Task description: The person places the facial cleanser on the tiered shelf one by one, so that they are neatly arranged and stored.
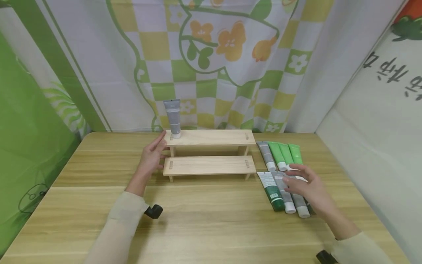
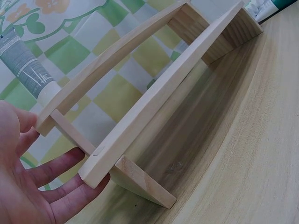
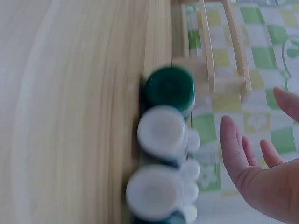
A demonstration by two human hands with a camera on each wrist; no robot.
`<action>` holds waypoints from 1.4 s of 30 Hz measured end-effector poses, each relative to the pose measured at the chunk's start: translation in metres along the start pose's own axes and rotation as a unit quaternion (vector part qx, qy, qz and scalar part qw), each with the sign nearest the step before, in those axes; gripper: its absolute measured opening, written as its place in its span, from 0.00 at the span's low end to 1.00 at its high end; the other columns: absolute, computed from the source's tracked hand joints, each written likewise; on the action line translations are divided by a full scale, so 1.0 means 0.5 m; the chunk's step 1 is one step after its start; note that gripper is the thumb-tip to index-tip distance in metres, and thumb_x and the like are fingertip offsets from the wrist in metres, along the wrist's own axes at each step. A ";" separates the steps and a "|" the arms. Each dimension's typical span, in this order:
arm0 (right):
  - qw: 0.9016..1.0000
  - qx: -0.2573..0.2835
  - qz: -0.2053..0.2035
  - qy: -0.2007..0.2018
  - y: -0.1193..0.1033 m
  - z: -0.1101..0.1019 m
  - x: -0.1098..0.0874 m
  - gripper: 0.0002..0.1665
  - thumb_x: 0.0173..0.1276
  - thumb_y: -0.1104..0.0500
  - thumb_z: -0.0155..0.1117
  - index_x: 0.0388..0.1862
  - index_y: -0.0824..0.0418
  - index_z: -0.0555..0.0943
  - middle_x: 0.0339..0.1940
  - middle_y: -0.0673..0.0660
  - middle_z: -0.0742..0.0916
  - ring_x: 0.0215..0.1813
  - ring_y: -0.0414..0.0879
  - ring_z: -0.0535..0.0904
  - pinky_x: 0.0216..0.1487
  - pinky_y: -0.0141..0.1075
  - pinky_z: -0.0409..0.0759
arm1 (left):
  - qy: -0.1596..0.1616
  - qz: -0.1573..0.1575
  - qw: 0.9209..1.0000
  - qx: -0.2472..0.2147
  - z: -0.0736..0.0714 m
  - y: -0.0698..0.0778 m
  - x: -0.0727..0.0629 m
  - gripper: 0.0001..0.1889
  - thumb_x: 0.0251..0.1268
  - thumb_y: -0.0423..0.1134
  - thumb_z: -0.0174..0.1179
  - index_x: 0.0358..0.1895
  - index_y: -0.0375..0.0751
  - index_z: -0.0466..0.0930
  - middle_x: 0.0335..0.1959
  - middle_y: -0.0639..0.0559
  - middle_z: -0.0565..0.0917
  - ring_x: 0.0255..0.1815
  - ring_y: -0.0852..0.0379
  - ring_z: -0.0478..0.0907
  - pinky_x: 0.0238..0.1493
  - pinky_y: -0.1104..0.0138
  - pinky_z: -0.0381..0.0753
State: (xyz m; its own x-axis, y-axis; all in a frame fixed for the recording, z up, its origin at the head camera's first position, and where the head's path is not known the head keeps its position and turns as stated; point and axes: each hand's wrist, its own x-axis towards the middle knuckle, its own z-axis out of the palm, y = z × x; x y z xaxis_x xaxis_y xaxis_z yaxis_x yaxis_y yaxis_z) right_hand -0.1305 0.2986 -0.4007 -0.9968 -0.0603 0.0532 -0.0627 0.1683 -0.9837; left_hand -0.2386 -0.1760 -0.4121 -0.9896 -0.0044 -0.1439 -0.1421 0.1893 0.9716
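Note:
A two-tier wooden rack (image 1: 209, 165) stands on the table, with a grey tube (image 1: 173, 118) upright on the left of its top tier. My left hand (image 1: 151, 157) touches the rack's left end. In the left wrist view, its extended fingers (image 2: 70, 193) lie against the ends of the planks. To the rack's right, my right hand (image 1: 308, 184) hovers over two rows of tubes with parted fingers and holds nothing. The near row has a white and dark green tube (image 1: 272, 191) and grey tubes (image 1: 284, 194); the far row has a grey tube (image 1: 266, 156) and several bright green ones (image 1: 277, 155).
Behind the table (image 1: 204, 220) hangs a patterned curtain (image 1: 211, 73). A white wall or cloth (image 1: 379, 121) with dark characters rises on the right, and green cloth (image 1: 33, 128) hangs at the left. Black devices (image 1: 154, 211) are worn at both wrists.

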 end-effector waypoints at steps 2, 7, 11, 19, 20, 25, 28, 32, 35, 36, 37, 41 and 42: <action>1.000 -0.011 0.012 0.002 0.009 -0.026 -0.004 0.23 0.71 0.69 0.65 0.61 0.58 0.71 0.49 0.49 0.82 0.45 0.42 0.85 0.42 0.42 0.88 | 0.000 -0.001 1.000 -0.002 0.001 0.001 -0.001 0.26 0.79 0.61 0.45 0.76 0.79 0.57 0.73 0.40 0.67 0.61 0.35 0.71 0.49 0.48 0.82; 0.998 -0.026 0.048 -0.010 0.028 -0.091 -0.011 0.23 0.72 0.68 0.64 0.60 0.51 0.72 0.50 0.52 0.81 0.45 0.44 0.85 0.41 0.46 0.88 | -0.002 0.001 1.000 -0.008 0.001 0.001 -0.002 0.26 0.78 0.60 0.45 0.77 0.77 0.56 0.73 0.40 0.67 0.61 0.35 0.71 0.51 0.47 0.81; 0.996 -0.030 0.076 -0.036 0.041 -0.141 -0.014 0.23 0.74 0.67 0.61 0.61 0.46 0.72 0.50 0.52 0.81 0.46 0.45 0.85 0.41 0.48 0.88 | -0.003 0.002 1.000 -0.010 0.000 0.000 -0.002 0.26 0.78 0.61 0.46 0.76 0.79 0.56 0.75 0.40 0.65 0.61 0.34 0.71 0.51 0.46 0.81; 0.980 -0.096 0.162 -0.069 0.054 -0.201 -0.006 0.43 0.78 0.58 0.59 0.77 0.76 0.48 0.56 0.67 0.80 0.48 0.45 0.84 0.45 0.48 0.87 | 0.000 0.003 1.000 -0.010 0.001 0.000 0.000 0.26 0.79 0.59 0.45 0.77 0.76 0.56 0.72 0.40 0.69 0.61 0.34 0.71 0.46 0.50 0.82; 0.978 -0.102 0.166 -0.073 0.056 -0.205 -0.005 0.43 0.78 0.57 0.59 0.77 0.76 0.48 0.56 0.68 0.81 0.48 0.46 0.84 0.44 0.49 0.87 | 0.000 0.005 1.000 -0.010 0.001 0.000 0.000 0.27 0.79 0.59 0.45 0.77 0.75 0.56 0.71 0.40 0.69 0.61 0.34 0.71 0.45 0.51 0.83; 0.973 -0.120 0.179 -0.083 0.061 -0.219 -0.001 0.44 0.78 0.57 0.59 0.76 0.78 0.48 0.52 0.67 0.85 0.46 0.47 0.84 0.40 0.48 0.88 | 0.000 0.007 1.000 -0.009 0.001 -0.003 0.000 0.27 0.79 0.59 0.45 0.77 0.74 0.56 0.73 0.41 0.67 0.61 0.33 0.71 0.45 0.52 0.83; 0.967 -0.141 0.189 -0.092 0.067 -0.220 -0.001 0.45 0.76 0.57 0.61 0.75 0.79 0.48 0.50 0.66 0.85 0.45 0.49 0.84 0.38 0.47 0.88 | -0.001 0.004 1.000 -0.010 0.001 -0.003 0.000 0.27 0.79 0.59 0.46 0.77 0.75 0.56 0.74 0.41 0.67 0.61 0.33 0.71 0.47 0.51 0.83; 0.960 -0.168 0.199 -0.097 0.073 -0.216 -0.001 0.47 0.73 0.57 0.65 0.74 0.80 0.51 0.49 0.67 0.83 0.44 0.51 0.84 0.38 0.48 0.88 | -0.002 0.001 1.000 -0.010 0.002 -0.004 0.001 0.26 0.79 0.59 0.45 0.77 0.75 0.56 0.74 0.40 0.66 0.62 0.33 0.71 0.47 0.50 0.83; 0.958 -0.181 0.197 -0.098 0.073 -0.212 0.001 0.46 0.72 0.57 0.67 0.72 0.82 0.53 0.48 0.68 0.83 0.43 0.52 0.84 0.37 0.48 0.88 | 0.000 0.003 1.000 -0.012 0.003 -0.004 0.001 0.27 0.79 0.59 0.46 0.78 0.73 0.56 0.72 0.39 0.68 0.61 0.33 0.72 0.46 0.50 0.83; 0.958 -0.185 0.196 -0.097 0.072 -0.211 0.002 0.46 0.72 0.57 0.67 0.72 0.82 0.54 0.48 0.68 0.83 0.43 0.52 0.84 0.36 0.48 0.88 | 0.000 0.005 1.000 -0.012 0.003 -0.004 0.001 0.27 0.79 0.59 0.46 0.78 0.72 0.56 0.72 0.39 0.68 0.61 0.33 0.72 0.46 0.50 0.84; 0.958 -0.187 0.195 -0.097 0.071 -0.209 0.002 0.46 0.72 0.57 0.67 0.71 0.82 0.54 0.48 0.68 0.83 0.42 0.51 0.84 0.36 0.48 0.88 | 0.000 0.004 1.000 -0.014 0.003 -0.004 0.001 0.27 0.79 0.59 0.46 0.78 0.72 0.56 0.72 0.39 0.69 0.61 0.33 0.72 0.46 0.50 0.84; 0.956 -0.194 0.199 -0.099 0.064 -0.199 0.007 0.45 0.71 0.56 0.68 0.71 0.82 0.56 0.46 0.66 0.83 0.41 0.51 0.84 0.35 0.47 0.88 | -0.002 0.004 1.000 -0.017 0.003 -0.004 0.000 0.27 0.79 0.59 0.46 0.77 0.75 0.56 0.72 0.39 0.68 0.60 0.34 0.72 0.47 0.49 0.84; 0.954 -0.197 0.200 -0.101 0.062 -0.197 0.007 0.45 0.71 0.56 0.68 0.71 0.82 0.57 0.46 0.65 0.83 0.41 0.51 0.84 0.35 0.47 0.88 | -0.003 0.005 1.000 -0.018 0.003 -0.003 0.000 0.26 0.79 0.59 0.46 0.77 0.76 0.57 0.72 0.39 0.68 0.61 0.33 0.72 0.48 0.48 0.84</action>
State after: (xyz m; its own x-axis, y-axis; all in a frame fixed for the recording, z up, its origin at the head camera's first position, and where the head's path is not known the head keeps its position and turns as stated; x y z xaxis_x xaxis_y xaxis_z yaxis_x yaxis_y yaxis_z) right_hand -0.1410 0.4004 -0.4142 -0.9172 -0.0949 -0.3869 0.2680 0.5715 -0.7756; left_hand -0.2382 -0.1750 -0.4139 -0.9907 0.0022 -0.1357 -0.1338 0.1544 0.9789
